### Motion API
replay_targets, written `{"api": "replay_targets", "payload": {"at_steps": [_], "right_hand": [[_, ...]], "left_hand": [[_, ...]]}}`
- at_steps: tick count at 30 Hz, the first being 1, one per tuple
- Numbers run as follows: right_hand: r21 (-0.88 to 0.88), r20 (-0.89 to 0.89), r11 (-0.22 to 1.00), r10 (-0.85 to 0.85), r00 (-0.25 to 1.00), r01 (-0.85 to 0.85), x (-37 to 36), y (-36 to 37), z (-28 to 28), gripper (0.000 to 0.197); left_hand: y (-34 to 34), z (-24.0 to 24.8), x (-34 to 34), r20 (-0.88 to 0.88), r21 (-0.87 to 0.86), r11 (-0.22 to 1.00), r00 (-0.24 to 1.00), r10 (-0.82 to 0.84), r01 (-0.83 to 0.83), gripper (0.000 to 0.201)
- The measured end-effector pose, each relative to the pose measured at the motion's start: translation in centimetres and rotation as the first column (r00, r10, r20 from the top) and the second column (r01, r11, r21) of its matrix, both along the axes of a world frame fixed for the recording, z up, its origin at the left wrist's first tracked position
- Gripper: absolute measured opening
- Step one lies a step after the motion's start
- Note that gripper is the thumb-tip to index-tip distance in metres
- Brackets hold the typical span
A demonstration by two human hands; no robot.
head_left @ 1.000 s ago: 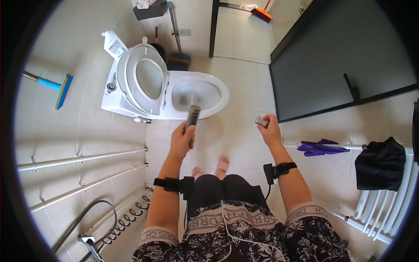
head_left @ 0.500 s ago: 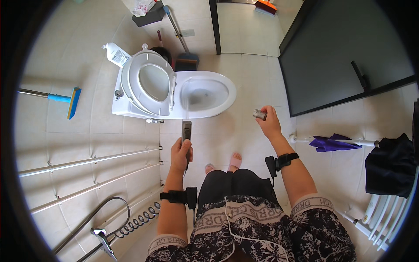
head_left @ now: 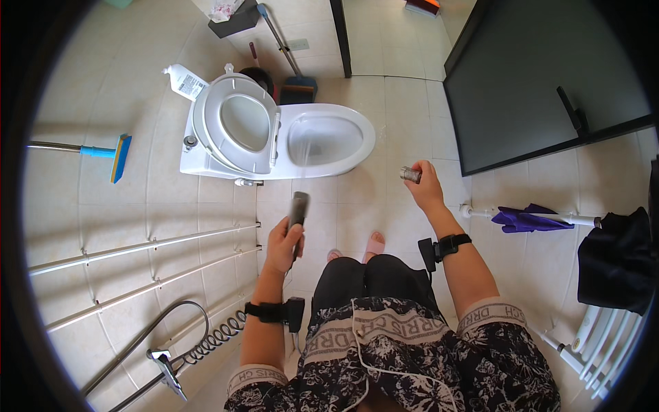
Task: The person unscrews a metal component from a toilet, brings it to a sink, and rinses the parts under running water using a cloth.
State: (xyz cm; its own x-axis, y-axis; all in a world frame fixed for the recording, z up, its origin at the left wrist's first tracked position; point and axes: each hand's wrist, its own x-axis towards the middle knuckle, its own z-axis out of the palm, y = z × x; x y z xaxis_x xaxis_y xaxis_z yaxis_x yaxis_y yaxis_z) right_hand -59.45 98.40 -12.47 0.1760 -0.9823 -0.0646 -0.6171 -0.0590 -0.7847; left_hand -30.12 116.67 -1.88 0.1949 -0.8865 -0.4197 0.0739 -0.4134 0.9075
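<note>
My left hand [head_left: 285,246] is wrapped round the handle of a grey handheld shower head [head_left: 300,206], held upright in front of the toilet. From its tip a thin stream of water reaches toward the bowl of the white toilet [head_left: 367,141], whose lid and seat [head_left: 218,147] are raised against the tank. Off to the right, my right hand [head_left: 428,187] grips a small metallic cylinder [head_left: 410,175]; its exact kind is not clear. Splashed drops lie on the floor by the bowl's front rim.
A white bottle [head_left: 185,82] stands on the tank. Behind the toilet are a blue-handled broom [head_left: 280,41] and a dustpan [head_left: 298,90]. A squeegee brush [head_left: 119,158], towel bars [head_left: 158,244] and a second sprayer [head_left: 165,367] line the left. At right is a dark door [head_left: 542,82].
The shower head has tilted slightly to the right and blurs with motion. Drops now show on the floor past the bowl. My right hand keeps its hold, shifting little.
</note>
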Motion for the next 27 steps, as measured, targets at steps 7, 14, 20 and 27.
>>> {"api": "replay_targets", "payload": {"at_steps": [7, 14, 20, 27], "right_hand": [[-0.002, 0.047, 1.000, 0.028, 0.998, -0.028, 2.1, 0.1, -1.4, 0.037], [0.773, 0.478, 0.623, -0.446, 0.757, -0.120, 7.5, -0.6, -0.6, 0.035], [0.773, 0.627, 0.302, -0.498, 0.599, -0.558, 11.6, -0.4, 0.9, 0.044], [0.568, 0.782, 0.163, -0.412, 0.468, -0.807, 18.3, -1.7, 5.4, 0.052]], "left_hand": [[2.0, -0.7, -3.0, -0.180, 0.064, 0.998, 0.984, -0.016, 0.028, 0.031], [2.2, 0.6, -3.0, -0.137, 0.037, 0.997, 0.988, -0.066, 0.071, 0.029], [6.0, 1.0, 1.3, -0.101, 0.072, 0.994, 0.991, 0.093, -0.086, 0.036], [9.5, 1.3, 7.5, -0.136, 0.051, 0.966, 0.956, 0.259, -0.254, 0.031]]}}
